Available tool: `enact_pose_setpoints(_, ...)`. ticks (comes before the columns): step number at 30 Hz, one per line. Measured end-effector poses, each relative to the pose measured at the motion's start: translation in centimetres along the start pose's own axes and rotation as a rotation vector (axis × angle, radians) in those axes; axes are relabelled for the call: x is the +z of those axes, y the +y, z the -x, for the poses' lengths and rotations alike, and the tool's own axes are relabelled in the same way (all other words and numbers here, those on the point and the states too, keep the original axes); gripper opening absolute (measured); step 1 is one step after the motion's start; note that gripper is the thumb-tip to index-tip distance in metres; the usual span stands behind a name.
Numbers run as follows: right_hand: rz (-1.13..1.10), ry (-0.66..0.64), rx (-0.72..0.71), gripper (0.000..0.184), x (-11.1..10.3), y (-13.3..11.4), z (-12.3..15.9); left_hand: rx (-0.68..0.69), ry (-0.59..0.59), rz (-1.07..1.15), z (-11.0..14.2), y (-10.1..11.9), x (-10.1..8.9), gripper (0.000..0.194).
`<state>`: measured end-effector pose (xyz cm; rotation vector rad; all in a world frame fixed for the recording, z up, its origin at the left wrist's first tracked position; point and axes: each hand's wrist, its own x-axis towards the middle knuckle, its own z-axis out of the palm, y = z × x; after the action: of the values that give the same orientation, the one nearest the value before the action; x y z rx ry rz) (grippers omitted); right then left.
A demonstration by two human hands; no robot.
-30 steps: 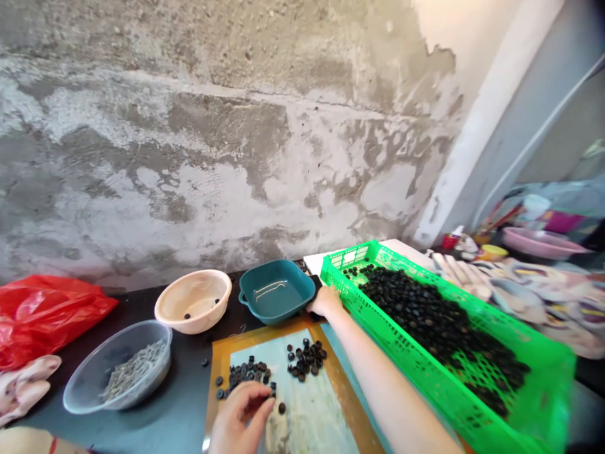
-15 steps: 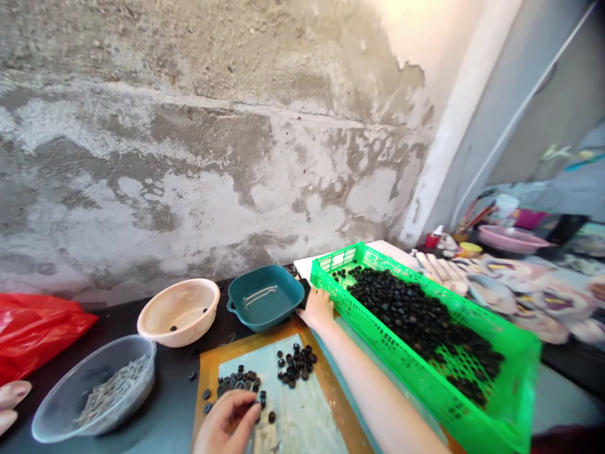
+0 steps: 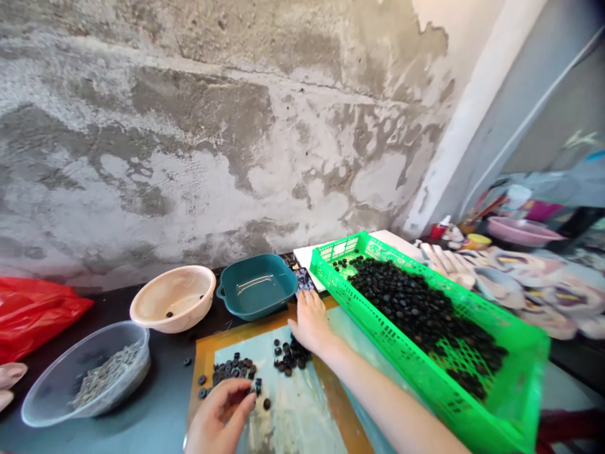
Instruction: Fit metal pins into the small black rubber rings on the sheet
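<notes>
Between the teal basin [image 3: 230, 280] and the green crate [image 3: 520, 403], what looks like a phone [image 3: 305, 279] now shows a bright, patterned face, where a moment ago only a dark edge stood by the basin's corner. The right hand [image 3: 312, 321] has come back a little toward the person: its fingers are loosely extended, the tips at the phone's near edge, and the thumb is spread away from them. From this view the hand now covers part of the farther pile of black pieces [image 3: 286, 359], which was in full sight half a second ago.

Over the mat [image 3: 283, 416], the left hand [image 3: 220, 413] stays much as it was, thumb and fingertips nearly together beside a small black piece [image 3: 258, 386] — whether they pinch anything, I cannot tell. The nearer cluster of ring-like pieces [image 3: 231, 369] lies just beyond its knuckles, and one loose piece [image 3: 267, 403] sits just beside the fingertips. Both groups seem undisturbed on the mat, so I judge the change concerns the phone — the handling of the pieces looks paused.
</notes>
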<state>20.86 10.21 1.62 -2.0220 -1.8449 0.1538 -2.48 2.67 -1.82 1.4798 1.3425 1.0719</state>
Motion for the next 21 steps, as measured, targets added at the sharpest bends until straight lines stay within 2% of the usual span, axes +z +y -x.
enact_pose_setpoints(2,-0.025,-0.036,-0.082,0.062,-1.1,-0.3,1.7,-0.086,-0.001,0.059,0.2,0.5,0.1,0.034)
enact_pose_setpoints(4,-0.067,-0.122,-0.183,0.043,-1.9,-0.6,3.4,-0.153,0.001,0.140,0.3,1.2,0.4,0.033)
enact_pose_setpoints(7,-0.157,-0.324,-0.321,0.016,-2.4,-0.9,5.4,-0.259,-0.067,0.260,0.3,2.1,0.6,0.030)
enact_pose_setpoints(9,-0.213,-0.476,-0.389,0.008,-2.1,-1.0,6.4,-0.334,-0.084,0.329,0.3,2.4,0.7,0.031)
enact_pose_setpoints(13,-0.274,-0.705,-0.465,0.006,-1.7,-0.8,7.8,-0.406,-0.158,0.488,0.4,2.4,0.6,0.034)
enact_pose_setpoints(21,-0.218,-0.830,-0.579,0.008,-2.6,-1.0,8.8,-0.446,-0.220,0.666,0.6,2.3,0.6,0.040)
